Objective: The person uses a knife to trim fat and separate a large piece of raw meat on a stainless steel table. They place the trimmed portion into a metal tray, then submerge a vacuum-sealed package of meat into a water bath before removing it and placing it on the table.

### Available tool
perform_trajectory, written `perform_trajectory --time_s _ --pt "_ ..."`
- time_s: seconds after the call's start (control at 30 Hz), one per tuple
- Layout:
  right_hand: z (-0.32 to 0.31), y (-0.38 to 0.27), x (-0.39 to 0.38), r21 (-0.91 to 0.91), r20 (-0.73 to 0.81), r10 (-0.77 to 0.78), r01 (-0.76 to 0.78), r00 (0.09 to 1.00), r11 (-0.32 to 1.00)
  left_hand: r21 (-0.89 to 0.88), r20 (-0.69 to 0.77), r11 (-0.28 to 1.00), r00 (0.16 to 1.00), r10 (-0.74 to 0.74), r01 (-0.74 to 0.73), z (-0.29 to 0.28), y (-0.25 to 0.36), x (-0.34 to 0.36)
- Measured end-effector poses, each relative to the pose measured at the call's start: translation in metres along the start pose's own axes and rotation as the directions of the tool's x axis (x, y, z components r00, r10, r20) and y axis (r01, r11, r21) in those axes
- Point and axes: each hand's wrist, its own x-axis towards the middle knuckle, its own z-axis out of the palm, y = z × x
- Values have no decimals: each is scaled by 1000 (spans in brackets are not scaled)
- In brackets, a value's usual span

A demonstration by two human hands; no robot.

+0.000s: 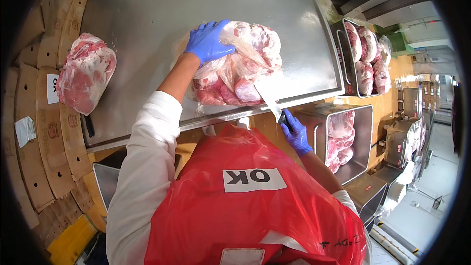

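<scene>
A pile of raw meat (221, 91) in clear plastic film (228, 71) lies near the front edge of a steel table (147, 10). My left hand (208, 41), in a blue glove, rests on top of it with fingers extended and apart over the film. My gloved right hand (294, 132) grips the dark handle of a knife (269, 99), whose long pale blade angles up and left to the lower right of the pile, its tip touching the film or meat. Another raw cut (86, 73) sits by the table's left end.
Stacked cardboard (44, 137) lines the left. Steel bins of meat cuts stand at the upper right (338, 44) and beside my right arm (360, 137), with more bins (400, 137) farther right. A red apron (206, 216) covers my body.
</scene>
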Motion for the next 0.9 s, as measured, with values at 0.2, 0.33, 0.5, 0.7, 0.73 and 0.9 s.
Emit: perform_trajectory --time_s 0.2,0.33,0.5,0.7,0.73,0.9 --pt "29 23 -2 -30 -41 -36 35 999 999 16 -32 1000 999 -19 20 4 4 -11" --pt "35 21 8 103 -71 1 7 997 995 23 -67 999 997 -36 38 6 4 -11" --pt "-30 -38 -8 49 15 58 -59 998 997 -15 -90 999 995 -50 49 13 -7 -13" --pt "-141 -100 -27 -79 156 184 -173 971 982 -31 -130 999 991 -15 11 21 -17 -13" --pt "-152 -105 -27 -50 138 196 -191 971 980 -26 -132 1000 991 -7 3 23 -16 -13" --pt "-198 -140 39 -238 273 128 -61 953 969 -61 -105 998 994 -1 -6 18 -9 -16"
